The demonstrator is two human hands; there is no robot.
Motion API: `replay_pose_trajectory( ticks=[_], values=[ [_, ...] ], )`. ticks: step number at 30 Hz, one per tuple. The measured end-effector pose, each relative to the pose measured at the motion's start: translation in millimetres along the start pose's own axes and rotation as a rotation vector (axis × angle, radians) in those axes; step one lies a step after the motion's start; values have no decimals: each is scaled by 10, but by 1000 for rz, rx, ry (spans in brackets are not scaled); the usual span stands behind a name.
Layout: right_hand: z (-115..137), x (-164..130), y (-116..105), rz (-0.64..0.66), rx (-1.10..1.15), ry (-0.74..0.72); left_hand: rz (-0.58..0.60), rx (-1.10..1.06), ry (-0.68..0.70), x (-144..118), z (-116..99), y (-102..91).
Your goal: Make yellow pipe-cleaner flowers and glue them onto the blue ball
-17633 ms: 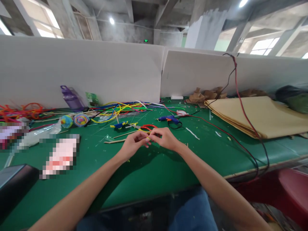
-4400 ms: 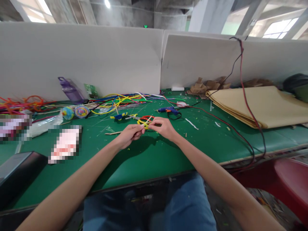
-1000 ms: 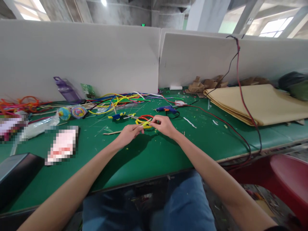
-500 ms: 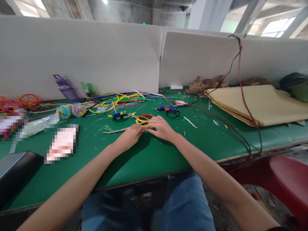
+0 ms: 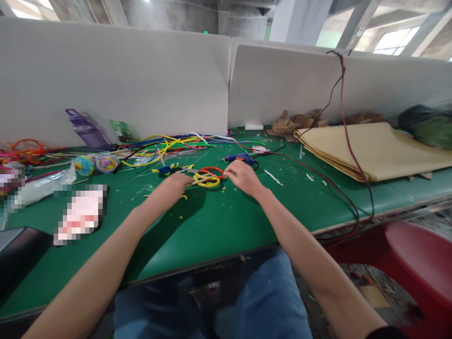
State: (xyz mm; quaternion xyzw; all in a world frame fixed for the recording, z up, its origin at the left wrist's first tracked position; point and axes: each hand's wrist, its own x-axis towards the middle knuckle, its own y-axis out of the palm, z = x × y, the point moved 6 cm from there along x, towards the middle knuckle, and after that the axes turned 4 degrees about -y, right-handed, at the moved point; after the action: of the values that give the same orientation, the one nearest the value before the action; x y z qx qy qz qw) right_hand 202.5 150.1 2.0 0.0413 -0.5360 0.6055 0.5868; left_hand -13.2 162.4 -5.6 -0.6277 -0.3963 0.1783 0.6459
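Observation:
My left hand (image 5: 177, 184) is closed round a thin wooden stick (image 5: 200, 180), which points right from its fingertips. A yellow loop (image 5: 209, 184) lies around the stick's far part; whether it is fixed to it I cannot tell. Right of the loop, my right hand (image 5: 243, 177) has its fingers pinched together, and what they hold is hidden. Behind the loop shows the red handle (image 5: 214, 169) of what look like scissors. A blue glue gun (image 5: 240, 158) lies just beyond my right hand. A blue and yellow piece (image 5: 165, 168) on a stick is behind my left hand.
Colourful fuzzy stems (image 5: 169, 143) lie in a heap by the white partition (image 5: 141, 80), near a purple bottle (image 5: 86, 129). Two colourful balls (image 5: 107, 163) are at left. Brown paper sheets (image 5: 381, 153) lie at right, with a red cord (image 5: 348, 127) hanging before them.
My hands have moved apart, the left one going left, so the yellow loop and stick show between them. Small yellow bits now show on the table. The view has swung slightly right.

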Motion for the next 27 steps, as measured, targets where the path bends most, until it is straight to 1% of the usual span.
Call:
replay_pose_trajectory(
  ticks=[1, 2, 3, 5, 7, 8, 9, 11, 13, 14, 16, 17, 19, 21, 23, 25, 27],
  values=[
    [-119, -3, -96, -93, 58, 102, -24, 20, -39, -14, 110, -37],
    [-239, -14, -173, -181, 163, 212, -54, 28, -78, -27, 208, -73],
    [-345, -30, -214, -248, 302, 318, -58, 29, -99, -35, 274, -86],
    [-472, -55, -194, -333, 626, 484, -25, 46, -105, -37, 316, -51],
    [-471, -57, -83, -348, 897, 581, -2, 78, -82, -25, 259, 15],
    [-438, -56, -12, -330, 986, 616, -5, 92, -68, -19, 213, 45],
    [-393, -57, 62, -298, 1044, 648, -16, 106, -62, -14, 165, 67],
    [-290, -68, 206, -205, 1098, 696, -80, 118, -90, -9, 87, 64],
    [-187, -75, 315, -101, 1110, 688, -156, 72, -118, -11, 2, 21],
    [-141, -75, 353, -55, 1107, 664, -183, 11, -112, -11, -54, -4],
    [-71, -74, 401, 17, 1088, 608, -205, -183, -83, -5, -185, -44],
    [-47, -73, 414, 42, 1078, 585, -191, -304, -99, 0, -235, -47],
    [-15, -72, 429, 71, 1066, 553, -143, -573, -195, 9, -297, -16],
    [11, -71, 436, 91, 1061, 531, -77, -869, -277, 13, -356, 56],
    [33, -75, 444, 104, 1051, 520, -45, -1096, -335, 11, -391, 117],
    [52, -83, 455, 116, 1033, 515, -34, -1227, -376, 4, -393, 159],
    [71, -92, 470, 132, 1018, 503, -15, -1284, -399, -4, -382, 187]
  ],
)
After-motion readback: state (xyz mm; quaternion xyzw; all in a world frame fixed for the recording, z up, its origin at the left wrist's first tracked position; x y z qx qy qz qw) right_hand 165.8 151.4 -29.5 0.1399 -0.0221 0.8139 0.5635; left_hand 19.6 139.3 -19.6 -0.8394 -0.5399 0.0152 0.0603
